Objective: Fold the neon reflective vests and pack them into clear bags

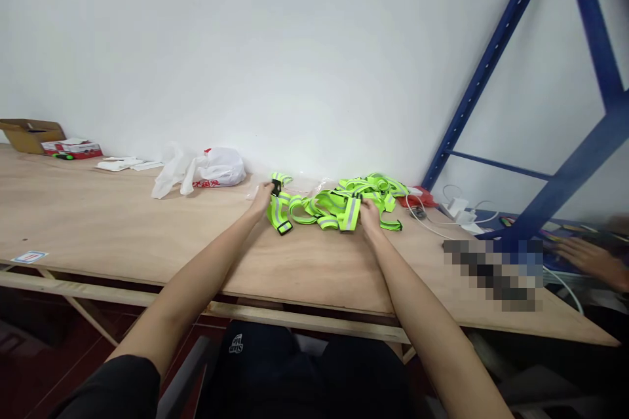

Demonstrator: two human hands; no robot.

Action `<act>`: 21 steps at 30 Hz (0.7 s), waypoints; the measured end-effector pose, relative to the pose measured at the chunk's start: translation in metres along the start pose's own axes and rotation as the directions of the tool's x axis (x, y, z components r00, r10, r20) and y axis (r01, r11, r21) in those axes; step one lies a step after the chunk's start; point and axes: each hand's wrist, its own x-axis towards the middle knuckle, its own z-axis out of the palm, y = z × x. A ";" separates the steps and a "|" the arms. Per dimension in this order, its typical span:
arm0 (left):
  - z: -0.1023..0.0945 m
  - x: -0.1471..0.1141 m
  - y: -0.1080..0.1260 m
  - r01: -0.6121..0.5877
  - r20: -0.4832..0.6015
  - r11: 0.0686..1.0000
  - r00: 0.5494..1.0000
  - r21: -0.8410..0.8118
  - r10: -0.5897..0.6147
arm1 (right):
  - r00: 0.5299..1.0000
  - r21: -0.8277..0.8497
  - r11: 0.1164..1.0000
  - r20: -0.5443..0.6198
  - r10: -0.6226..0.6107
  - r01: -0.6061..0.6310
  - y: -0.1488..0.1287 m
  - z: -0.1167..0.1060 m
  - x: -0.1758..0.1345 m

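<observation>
A neon-yellow reflective strap [279, 209] with a grey stripe and black buckles stretches between my two hands over the wooden table. My left hand [264, 194] is closed on a black buckle [276, 188] at one end of it. On the other side, my right hand [369, 212] pinches a folded section of reflective strap [350, 214] near a black fitting. Behind and beside the right hand lies a tangled heap of more reflective straps [381, 184], so where the held strap ends and the heap begins is hard to make out.
White plastic bags [223, 167] and flat white papers [120, 163] lie left of the straps. A cardboard box [32, 135] stands far left. On the right are a red bag [423, 198], white cables, a blue metal rack [484, 72] and another person's hand [590, 258].
</observation>
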 end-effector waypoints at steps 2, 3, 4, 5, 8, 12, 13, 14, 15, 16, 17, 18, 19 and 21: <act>0.014 -0.007 -0.001 -0.027 0.052 0.998 0.998 0.051 0.025 | 0.996 -0.051 0.998 0.086 -0.020 0.025 -0.003 0.010 -0.007; 0.020 -0.011 -0.001 -0.045 0.090 0.997 0.995 0.064 0.039 | 0.992 -0.075 0.996 0.122 -0.031 0.040 -0.005 0.016 -0.011; 0.025 -0.016 0.001 -0.064 0.139 0.995 0.989 0.078 0.053 | 0.985 -0.095 0.994 0.169 -0.037 0.054 -0.008 0.021 -0.013; 0.029 -0.020 0.002 -0.081 0.190 0.993 0.980 0.085 0.064 | 0.976 -0.109 0.992 0.215 -0.042 0.066 -0.012 0.026 -0.016; 0.038 -0.030 0.008 -0.194 0.389 0.974 0.911 0.119 0.134 | 0.938 -0.116 0.988 0.341 -0.059 0.105 -0.022 0.039 -0.024; 0.045 -0.041 0.016 -0.390 0.579 0.900 0.786 0.196 0.215 | 0.884 -0.112 0.984 0.462 -0.070 0.136 -0.030 0.054 -0.034; 0.047 -0.043 0.018 -0.409 0.593 0.892 0.773 0.194 0.225 | 0.877 -0.120 0.983 0.476 -0.067 0.140 -0.030 0.057 -0.036; 0.049 -0.045 0.020 -0.420 0.603 0.888 0.763 0.186 0.235 | 0.876 -0.132 0.981 0.479 -0.064 0.144 -0.030 0.060 -0.038; 0.051 -0.046 0.022 -0.427 0.605 0.887 0.758 0.176 0.245 | 0.879 -0.147 0.978 0.473 -0.065 0.151 -0.029 0.062 -0.039; 0.052 -0.047 0.024 -0.428 0.600 0.887 0.760 0.171 0.251 | 0.886 -0.166 0.973 0.458 -0.069 0.161 -0.027 0.064 -0.039; 0.053 -0.047 0.025 -0.423 0.589 0.889 0.768 0.174 0.250 | 0.897 -0.189 0.966 0.435 -0.077 0.175 -0.027 0.065 -0.039; 0.054 -0.046 0.026 -0.408 0.571 0.895 0.784 0.178 0.244 | 0.911 -0.216 0.957 0.403 -0.090 0.191 -0.026 0.065 -0.039; 0.053 -0.045 0.026 -0.378 0.546 0.909 0.805 0.174 0.231 | 0.924 -0.247 0.946 0.366 -0.108 0.209 -0.026 0.064 -0.038; 0.052 -0.042 0.025 -0.297 0.487 0.945 0.851 0.135 0.197 | 0.946 -0.310 0.918 0.282 -0.160 0.247 -0.028 0.058 -0.036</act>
